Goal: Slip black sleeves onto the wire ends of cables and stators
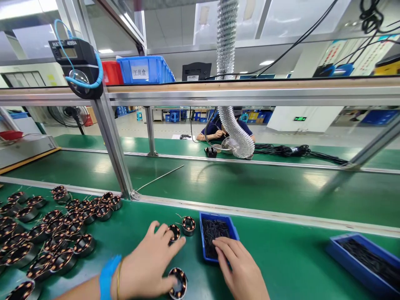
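Note:
My left hand (150, 262), with a blue wristband, lies spread on the green mat. Its fingertips touch a copper-wound motor stator (174, 232), and its thumb rests against another stator (178, 284) near the front edge. A third stator (188, 225) stands just beyond, untouched. My right hand (240, 271) reaches over the near rim of a small blue tray (233, 227) full of short black pieces. Its fingers are stretched out and point into the tray, and nothing shows in them.
Several more stators (53, 233) are heaped at the left. A second blue tray of black pieces (367, 260) sits at the right. An aluminium frame post (112, 141) rises ahead, beyond it a green conveyor and a silver exhaust hose (233, 133). Another person (218, 129) works opposite.

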`<action>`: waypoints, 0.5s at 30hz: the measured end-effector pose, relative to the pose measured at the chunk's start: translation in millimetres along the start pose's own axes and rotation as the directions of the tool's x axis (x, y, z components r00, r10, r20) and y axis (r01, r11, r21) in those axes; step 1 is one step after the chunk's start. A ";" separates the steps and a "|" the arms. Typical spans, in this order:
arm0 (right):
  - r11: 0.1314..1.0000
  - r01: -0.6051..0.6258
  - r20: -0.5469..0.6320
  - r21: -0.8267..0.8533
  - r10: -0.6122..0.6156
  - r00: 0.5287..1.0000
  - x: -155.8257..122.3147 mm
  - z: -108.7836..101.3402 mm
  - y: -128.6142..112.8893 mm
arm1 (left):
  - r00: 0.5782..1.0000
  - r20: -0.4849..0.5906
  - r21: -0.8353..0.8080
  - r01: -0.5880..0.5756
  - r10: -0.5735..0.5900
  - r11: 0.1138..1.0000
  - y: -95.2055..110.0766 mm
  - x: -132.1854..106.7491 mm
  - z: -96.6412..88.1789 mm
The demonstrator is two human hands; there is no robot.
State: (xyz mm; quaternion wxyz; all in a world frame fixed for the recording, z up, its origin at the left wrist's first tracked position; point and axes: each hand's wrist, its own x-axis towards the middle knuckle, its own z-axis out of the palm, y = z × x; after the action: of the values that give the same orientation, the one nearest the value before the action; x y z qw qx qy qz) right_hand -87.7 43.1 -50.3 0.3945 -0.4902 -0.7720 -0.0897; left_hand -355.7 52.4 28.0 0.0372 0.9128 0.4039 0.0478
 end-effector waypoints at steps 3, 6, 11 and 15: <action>0.999 0.005 -0.018 0.045 -0.004 1.000 -1.0 -1.6 -2.3 | 0.989 0.063 0.117 0.124 -0.132 0.985 18.7 -8.1 9.7; 0.996 -0.011 -0.002 0.088 0.011 1.000 -4.1 -0.6 -4.3 | 0.967 0.099 0.134 0.222 -0.236 0.966 17.7 0.8 12.7; 0.993 0.004 0.082 0.119 -0.014 0.997 -2.7 1.1 -14.3 | 0.955 0.076 0.092 0.281 -0.288 0.955 2.6 20.4 11.5; 0.995 0.069 0.306 0.066 -0.086 0.948 31.4 4.5 -33.2 | 0.971 0.090 0.028 0.218 -0.220 0.975 -7.1 15.7 10.3</action>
State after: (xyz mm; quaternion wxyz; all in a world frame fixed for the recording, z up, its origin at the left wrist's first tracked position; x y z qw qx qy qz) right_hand -124.1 50.3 -23.2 0.2785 -0.4567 -0.8449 -0.0063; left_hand -349.2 68.5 17.9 0.0525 0.8641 0.5005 -0.0026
